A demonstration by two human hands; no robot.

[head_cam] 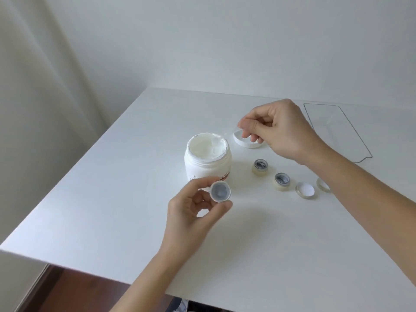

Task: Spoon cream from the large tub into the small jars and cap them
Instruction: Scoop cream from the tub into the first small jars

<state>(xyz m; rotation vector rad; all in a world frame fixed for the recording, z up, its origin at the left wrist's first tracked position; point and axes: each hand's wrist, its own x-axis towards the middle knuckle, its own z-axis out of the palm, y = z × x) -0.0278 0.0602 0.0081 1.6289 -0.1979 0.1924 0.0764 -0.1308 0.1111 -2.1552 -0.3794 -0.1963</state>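
While the tub (pixel 207 157) stands open, left hand (pixel 191 212) pinching small jar (pixel 221 191); right hand's (pixel 279 129) fingers curled, contents unclear.

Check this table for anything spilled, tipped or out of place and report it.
Nothing is spilled on the table. The large tub stands upright, with cream smeared unevenly round its rim. One small cap leans tilted by the right forearm, while the other cap lies flat.
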